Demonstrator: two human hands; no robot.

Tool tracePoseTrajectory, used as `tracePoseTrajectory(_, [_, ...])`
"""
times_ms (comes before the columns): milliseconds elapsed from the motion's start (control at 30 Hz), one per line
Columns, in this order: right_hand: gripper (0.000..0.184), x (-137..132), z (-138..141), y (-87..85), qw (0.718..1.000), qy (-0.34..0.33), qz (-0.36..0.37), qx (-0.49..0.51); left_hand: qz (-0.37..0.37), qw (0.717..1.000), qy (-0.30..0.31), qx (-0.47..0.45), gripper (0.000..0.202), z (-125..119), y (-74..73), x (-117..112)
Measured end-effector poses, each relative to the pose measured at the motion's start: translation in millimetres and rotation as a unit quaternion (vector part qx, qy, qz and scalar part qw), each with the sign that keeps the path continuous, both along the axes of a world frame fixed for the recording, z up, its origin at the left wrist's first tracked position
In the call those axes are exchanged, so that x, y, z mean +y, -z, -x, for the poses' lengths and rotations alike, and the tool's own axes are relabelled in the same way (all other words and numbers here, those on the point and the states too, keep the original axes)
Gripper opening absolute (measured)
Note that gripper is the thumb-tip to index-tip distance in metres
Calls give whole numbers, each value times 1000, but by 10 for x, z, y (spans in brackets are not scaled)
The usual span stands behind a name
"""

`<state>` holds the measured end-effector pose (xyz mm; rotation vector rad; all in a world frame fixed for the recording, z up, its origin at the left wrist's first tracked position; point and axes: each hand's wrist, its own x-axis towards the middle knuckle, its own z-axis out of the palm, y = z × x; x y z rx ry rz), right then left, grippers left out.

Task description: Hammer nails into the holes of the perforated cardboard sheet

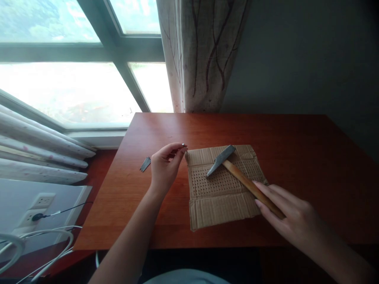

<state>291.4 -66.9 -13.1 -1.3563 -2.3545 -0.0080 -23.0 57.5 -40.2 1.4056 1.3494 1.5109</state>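
Note:
My left hand pinches a nail upright at the left edge of a flat piece of cardboard, its round head showing above the fingertips. Rows of small holes cover the middle of the cardboard. A hammer lies slanted over it, with its metal head above the holes and its wooden handle toward me. The handle's end is in the grip of my right hand. Just left of my left hand, a small pile of nails rests on the table, partly covered by that hand.
The reddish wooden table ends in a front edge close to my body. A window and a curtain stand behind and to the left. White cables and a wall socket are at the lower left.

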Motion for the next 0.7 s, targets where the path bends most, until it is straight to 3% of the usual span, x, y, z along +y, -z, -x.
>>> tracePoseTrajectory(467, [39,-4,-14,18,1000,3,4,-5,5,999,-1,-42,15,-28,-46,12])
tracePoseTrajectory(700, [46,-28,-31,49,1000,9,11,-4,-2,1000,26,-8,12,-50,-13,36])
